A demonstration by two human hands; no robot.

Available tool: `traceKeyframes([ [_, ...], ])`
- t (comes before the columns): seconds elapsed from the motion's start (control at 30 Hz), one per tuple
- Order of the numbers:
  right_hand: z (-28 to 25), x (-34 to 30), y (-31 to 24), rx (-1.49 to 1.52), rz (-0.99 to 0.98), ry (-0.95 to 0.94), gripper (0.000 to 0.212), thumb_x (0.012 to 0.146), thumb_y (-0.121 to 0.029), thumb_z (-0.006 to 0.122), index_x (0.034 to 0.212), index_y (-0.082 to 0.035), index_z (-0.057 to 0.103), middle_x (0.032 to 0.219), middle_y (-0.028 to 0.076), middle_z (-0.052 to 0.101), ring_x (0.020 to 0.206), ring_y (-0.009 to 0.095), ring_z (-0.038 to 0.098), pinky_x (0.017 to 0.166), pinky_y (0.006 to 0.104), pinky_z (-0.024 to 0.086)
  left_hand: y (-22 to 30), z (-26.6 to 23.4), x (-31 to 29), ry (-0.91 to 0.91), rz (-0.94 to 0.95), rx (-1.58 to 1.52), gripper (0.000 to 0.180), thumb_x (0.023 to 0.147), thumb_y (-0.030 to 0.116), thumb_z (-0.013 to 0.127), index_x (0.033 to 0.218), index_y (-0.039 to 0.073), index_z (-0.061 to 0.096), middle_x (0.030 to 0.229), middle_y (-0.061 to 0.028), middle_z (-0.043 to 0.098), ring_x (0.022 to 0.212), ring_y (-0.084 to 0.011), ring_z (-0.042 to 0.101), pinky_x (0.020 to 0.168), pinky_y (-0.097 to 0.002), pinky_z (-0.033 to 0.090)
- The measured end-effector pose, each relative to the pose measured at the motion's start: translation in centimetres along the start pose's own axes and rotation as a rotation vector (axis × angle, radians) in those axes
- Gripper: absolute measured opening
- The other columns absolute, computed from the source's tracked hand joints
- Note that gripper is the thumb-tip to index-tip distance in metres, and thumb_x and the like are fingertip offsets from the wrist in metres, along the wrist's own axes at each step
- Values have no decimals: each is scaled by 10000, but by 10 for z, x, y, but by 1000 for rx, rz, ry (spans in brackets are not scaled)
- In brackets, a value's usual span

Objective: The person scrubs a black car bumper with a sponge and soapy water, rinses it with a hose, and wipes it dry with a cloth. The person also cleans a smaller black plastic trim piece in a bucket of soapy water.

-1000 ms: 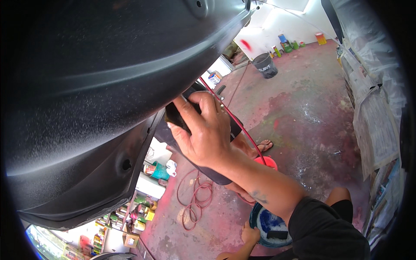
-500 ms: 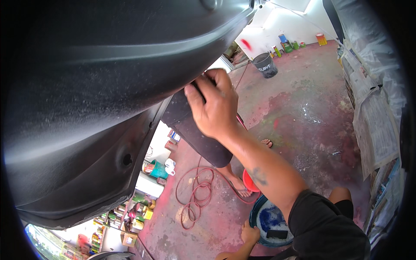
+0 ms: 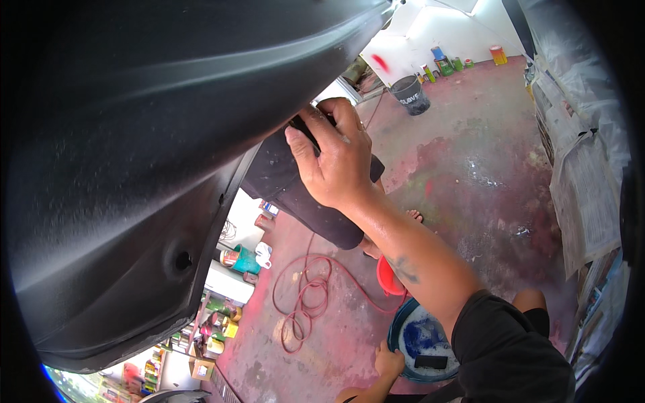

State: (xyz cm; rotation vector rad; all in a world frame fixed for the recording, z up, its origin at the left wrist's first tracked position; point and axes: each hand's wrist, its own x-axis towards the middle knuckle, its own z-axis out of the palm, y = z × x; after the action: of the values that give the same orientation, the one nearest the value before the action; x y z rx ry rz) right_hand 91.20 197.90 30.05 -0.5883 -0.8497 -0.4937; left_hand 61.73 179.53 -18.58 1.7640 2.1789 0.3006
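My right hand (image 3: pixel 336 151) is raised to the lower edge of a large black vehicle body panel (image 3: pixel 181 107). Its fingers are bent, and a dark flat piece (image 3: pixel 306 131) shows between thumb and fingers; most of it is hidden. Low in the view, my left hand (image 3: pixel 388 363) has its fingers closed at the left rim of a dark teal basin (image 3: pixel 396 322). Sudsy water fills the basin, with a blue cloth (image 3: pixel 424 336) and a black rectangular block (image 3: pixel 431 363) in it. Whitish streaks and specks mark the panel's surface.
Another person in dark shorts (image 3: pixel 295 188) stands behind the panel. A red bucket (image 3: pixel 390 275) adjoins the basin, and a coiled red hose (image 3: pixel 312 295) lies on the stained floor. A black bucket (image 3: pixel 410 96) stands farther back. Paper and plastic sheeting (image 3: pixel 584 195) hangs at right.
The view has shifted slightly against the panel. The other person's near leg has moved back, away from the basin. My right hand stays at the panel's edge, the dark piece showing more; my left hand stays at the basin.
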Motion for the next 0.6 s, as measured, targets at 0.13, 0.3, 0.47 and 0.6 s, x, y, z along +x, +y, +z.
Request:
traceKeyframes([
  [0.13, -7, -20, -31, 73, -99, -66, 557, 983, -326, 822, 1485, -96, 747, 1123, 143, 610, 1016, 364, 648, 852, 509, 567, -8, 1, 0, -9, -42, 28, 578, 932, 240, 751, 1467, 93, 590, 1399, -287, 679, 1287, -520, 679, 1069, -598, 559],
  [0.3, -1, -7, -1, -17, -39, -12, 518, 1001, -306, 804, 1465, -82, 747, 1142, 158, 609, 1014, 366, 652, 842, 506, 564, -15, 10, 7, -16, 23, 40, 646, 962, 310, 723, 1563, 149, 550, 1481, -229, 635, 1293, -484, 697, 1053, -608, 575],
  [0.47, -10, -16, -21, 7, -86, -75, 586, 955, -289, 821, 1509, -121, 730, 1172, 145, 605, 1034, 355, 648, 866, 498, 562, -6, 7, 3, -9, -26, 78, 645, 968, 305, 719, 1571, 155, 548, 1490, -227, 629, 1300, -483, 693, 1062, -602, 573],
  [0.6, -13, -16, 4, 38, -17, -53, 619, 982, -210, 795, 1567, -72, 650, 1243, 176, 636, 1061, 389, 674, 909, 496, 569, -12, 11, 6, -21, 11, 70, 651, 963, 300, 723, 1574, 158, 547, 1481, -227, 634, 1290, -485, 698, 1065, -601, 572],
])
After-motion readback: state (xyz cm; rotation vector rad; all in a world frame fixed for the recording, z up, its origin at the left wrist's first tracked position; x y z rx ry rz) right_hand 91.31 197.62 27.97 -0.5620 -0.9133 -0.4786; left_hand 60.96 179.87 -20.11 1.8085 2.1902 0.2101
